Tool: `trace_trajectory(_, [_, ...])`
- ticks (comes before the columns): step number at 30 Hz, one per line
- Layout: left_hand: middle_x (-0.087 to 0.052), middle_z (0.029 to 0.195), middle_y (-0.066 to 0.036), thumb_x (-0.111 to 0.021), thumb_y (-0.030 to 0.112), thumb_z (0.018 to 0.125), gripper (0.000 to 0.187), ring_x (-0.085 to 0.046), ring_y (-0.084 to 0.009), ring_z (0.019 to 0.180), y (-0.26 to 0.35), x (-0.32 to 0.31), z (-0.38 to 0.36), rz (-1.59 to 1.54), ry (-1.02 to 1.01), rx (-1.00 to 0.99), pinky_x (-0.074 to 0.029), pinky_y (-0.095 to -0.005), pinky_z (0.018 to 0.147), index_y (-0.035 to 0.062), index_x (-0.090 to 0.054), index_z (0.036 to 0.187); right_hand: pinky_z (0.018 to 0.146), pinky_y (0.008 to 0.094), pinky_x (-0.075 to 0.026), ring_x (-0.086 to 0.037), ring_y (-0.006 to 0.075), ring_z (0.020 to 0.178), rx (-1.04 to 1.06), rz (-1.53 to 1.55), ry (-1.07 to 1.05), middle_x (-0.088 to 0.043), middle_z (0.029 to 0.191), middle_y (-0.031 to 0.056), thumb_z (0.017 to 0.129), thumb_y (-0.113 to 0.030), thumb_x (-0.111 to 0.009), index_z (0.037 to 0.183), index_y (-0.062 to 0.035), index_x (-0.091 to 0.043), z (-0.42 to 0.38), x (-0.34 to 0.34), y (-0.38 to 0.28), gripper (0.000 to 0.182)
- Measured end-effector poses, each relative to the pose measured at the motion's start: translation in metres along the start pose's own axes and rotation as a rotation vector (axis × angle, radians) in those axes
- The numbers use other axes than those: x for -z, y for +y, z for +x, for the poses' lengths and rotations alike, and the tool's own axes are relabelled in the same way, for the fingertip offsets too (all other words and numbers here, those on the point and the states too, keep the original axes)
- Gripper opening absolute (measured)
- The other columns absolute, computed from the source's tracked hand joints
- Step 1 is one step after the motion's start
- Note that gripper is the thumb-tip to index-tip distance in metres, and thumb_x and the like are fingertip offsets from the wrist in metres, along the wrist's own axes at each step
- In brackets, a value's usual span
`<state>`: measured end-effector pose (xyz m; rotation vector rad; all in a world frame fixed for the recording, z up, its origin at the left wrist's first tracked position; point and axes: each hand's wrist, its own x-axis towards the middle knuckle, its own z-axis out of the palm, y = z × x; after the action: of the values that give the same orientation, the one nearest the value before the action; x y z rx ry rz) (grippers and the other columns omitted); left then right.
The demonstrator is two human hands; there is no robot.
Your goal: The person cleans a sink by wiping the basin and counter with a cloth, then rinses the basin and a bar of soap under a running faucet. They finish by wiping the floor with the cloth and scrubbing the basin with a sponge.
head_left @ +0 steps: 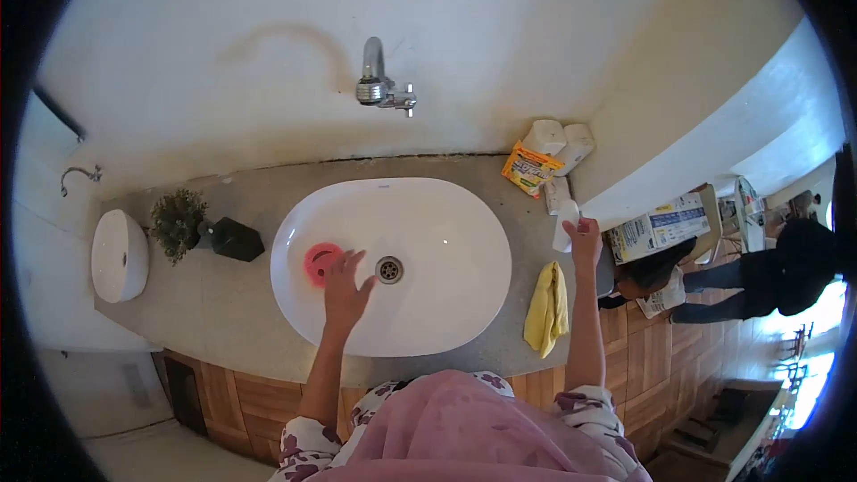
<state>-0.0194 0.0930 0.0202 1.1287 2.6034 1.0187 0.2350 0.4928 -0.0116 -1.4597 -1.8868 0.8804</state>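
Inside the white oval basin (446,303), my left hand (346,293) is over the edge of a round pink item (320,261), fingers apart; whether it touches the item is unclear. The metal drain (389,270) lies just right of that hand. My right hand (583,236) is closed around a white bottle-like item (566,225) at the counter's right end. Below it, a folded yellow cloth (546,311) rests on the grey counter (214,312). An orange and yellow packet (530,169) stands behind the white item.
A wall tap (374,80) juts out above the basin. White containers (576,145) stand in the back right corner. A dark bottle (237,240), a plant (178,219) and a second basin (119,255) are at left. Boxes (661,228) and a person (759,281) are at right.
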Motion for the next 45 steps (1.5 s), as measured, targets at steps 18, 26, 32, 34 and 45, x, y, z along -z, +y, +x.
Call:
trace_trajectory(18, [-0.042, 0.134, -0.014, -0.083, 0.02, 0.053, 0.092, -0.039, -0.0342, 0.125, -0.063, 0.017, 0.019, 0.583, -0.126, 0.139, -0.038, -0.0498, 0.098, 0.0153, -0.044, 0.135, 0.094, 0.0473, -0.042, -0.051, 0.0358, 0.114, 0.097, -0.655, 0.015, -0.054, 0.122, 0.0175, 0.078, -0.029, -0.073, 0.125, -0.007, -0.051, -0.01, -0.059, 0.041, 0.057])
trace_trajectory(26, [-0.051, 0.117, -0.015, -0.081, 0.025, 0.06, 0.083, -0.052, -0.0332, 0.108, -0.049, -0.006, 0.008, 0.042, -0.1, 0.26, -0.047, -0.0453, 0.089, 0.0118, -0.043, 0.133, 0.085, 0.0408, -0.046, -0.058, 0.0312, 0.095, 0.525, -0.194, 0.089, -0.062, 0.103, 0.014, 0.084, -0.019, -0.066, 0.11, -0.0036, -0.062, -0.009, -0.042, -0.013, 0.03])
trace_trajectory(32, [-0.055, 0.116, -0.011, -0.068, 0.036, 0.08, 0.061, -0.057, -0.0274, 0.105, -0.015, -0.044, 0.003, -1.074, -0.232, 0.652, -0.046, -0.0447, 0.093, 0.0089, -0.046, 0.13, 0.084, 0.0417, -0.047, -0.059, 0.0334, 0.097, 0.531, -0.158, 0.015, -0.062, 0.103, 0.0155, 0.083, -0.011, -0.062, 0.108, -0.0033, -0.062, 0.051, -0.078, -0.064, 0.026])
trace_trajectory(34, [-0.056, 0.122, -0.009, -0.055, 0.043, 0.086, 0.055, -0.058, -0.0277, 0.108, 0.004, -0.039, -0.002, -1.654, -0.217, 0.821, -0.046, -0.0454, 0.094, 0.011, -0.048, 0.129, 0.086, 0.0445, -0.048, -0.058, 0.0361, 0.101, 0.655, -0.275, -0.023, -0.059, 0.11, 0.0183, 0.082, -0.006, -0.06, 0.116, -0.003, -0.057, 0.063, -0.093, -0.072, 0.034])
trace_trajectory(45, [-0.061, 0.119, -0.008, -0.046, 0.048, 0.088, 0.051, -0.06, -0.0291, 0.108, 0.022, -0.02, -0.001, -2.017, -0.264, 0.694, -0.047, -0.0539, 0.093, 0.0128, -0.055, 0.123, 0.086, 0.0461, -0.05, -0.052, 0.0352, 0.116, 0.613, -0.86, -0.087, -0.054, 0.121, 0.0183, 0.085, -0.007, -0.053, 0.109, -0.0033, -0.06, 0.073, -0.124, -0.08, 0.025])
